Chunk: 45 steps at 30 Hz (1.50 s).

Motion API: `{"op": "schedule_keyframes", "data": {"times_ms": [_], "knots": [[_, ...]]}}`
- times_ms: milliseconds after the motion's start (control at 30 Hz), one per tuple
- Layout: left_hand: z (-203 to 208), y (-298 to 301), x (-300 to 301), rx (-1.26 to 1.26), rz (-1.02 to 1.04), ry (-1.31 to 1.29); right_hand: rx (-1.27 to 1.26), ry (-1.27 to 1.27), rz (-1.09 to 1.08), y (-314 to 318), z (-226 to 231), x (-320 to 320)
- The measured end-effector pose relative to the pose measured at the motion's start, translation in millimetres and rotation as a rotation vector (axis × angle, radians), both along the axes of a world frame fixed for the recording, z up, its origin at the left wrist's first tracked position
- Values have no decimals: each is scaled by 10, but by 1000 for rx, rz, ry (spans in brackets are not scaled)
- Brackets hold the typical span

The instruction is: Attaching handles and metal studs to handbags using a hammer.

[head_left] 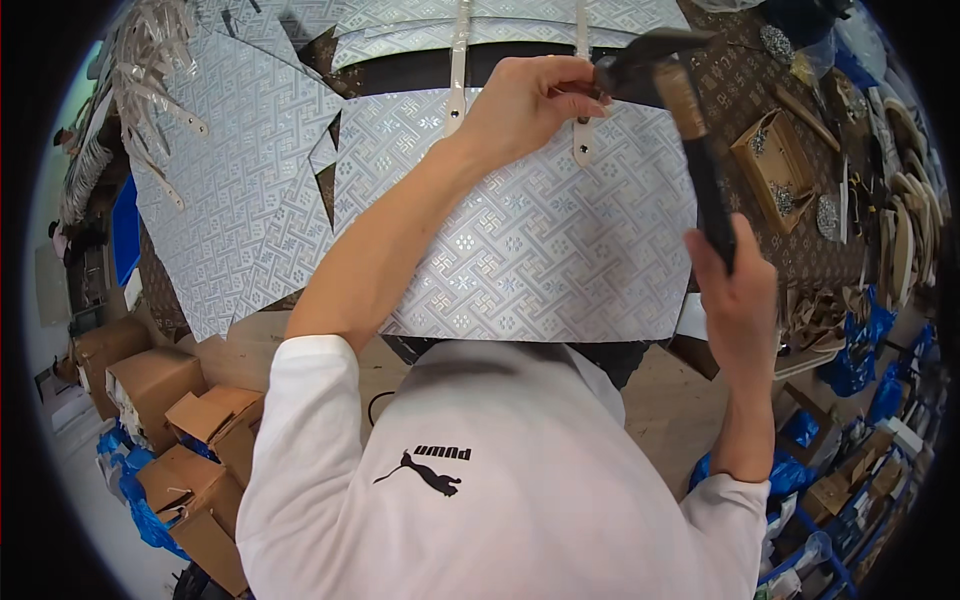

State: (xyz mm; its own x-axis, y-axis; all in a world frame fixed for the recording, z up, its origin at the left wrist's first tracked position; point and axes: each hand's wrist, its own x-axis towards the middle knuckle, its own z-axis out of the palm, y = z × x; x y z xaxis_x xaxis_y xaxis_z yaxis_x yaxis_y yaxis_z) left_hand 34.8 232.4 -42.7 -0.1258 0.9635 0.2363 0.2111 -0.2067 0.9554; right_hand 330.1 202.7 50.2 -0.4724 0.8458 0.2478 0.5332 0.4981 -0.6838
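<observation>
My right hand (pixel 738 300) is wrapped round the dark handle of a hammer (pixel 712 190), whose blurred head is raised at the far side, just right of my left fingers. My left hand (pixel 535 100) pinches at the right white strap (pixel 583 148), close to its rivet; what the fingertips hold is hidden. This strap and a left white strap (pixel 456 85) lie over the far edge of a silver-grey patterned sheet (pixel 540 240). Small dark rivets show at the strap ends.
More patterned sheets (pixel 230 160) lie left, with a bundle of pale straps (pixel 155 60) on them. At right, a small cardboard tray (pixel 775 165) holds small metal pieces on the brown patterned table cover (pixel 835 255). Cardboard boxes (pixel 160 390) stand on the floor at lower left.
</observation>
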Motion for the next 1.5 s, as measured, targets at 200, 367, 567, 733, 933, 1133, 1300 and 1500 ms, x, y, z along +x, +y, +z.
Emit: {"op": "schedule_keyframes", "data": {"times_ms": [200, 367, 567, 733, 933, 1133, 1300, 1500], "knots": [[91, -150, -12, 21, -58, -41, -451, 349, -272, -266, 226, -2], [110, -231, 78, -32, -88, -53, -539, 304, -324, -246, 236, 107], [86, -257, 71, 18, -78, 78, -771, 850, -330, -290, 358, 343], [-3, -277, 109, 7, -79, 33, 1, 477, 105, -348, 219, -8], [138, -261, 59, -133, -164, -7, -473, 73, -133, -274, 126, 103], [437, -599, -583, -220, 122, -144, -530, 485, -379, -183, 54, 23], [295, -987, -872, -159, 228, 897, -612, 585, -403, 126, -266, 126], [839, -790, -962, -437, 224, 1013, -613, 616, -436, 379, -646, 200]]}}
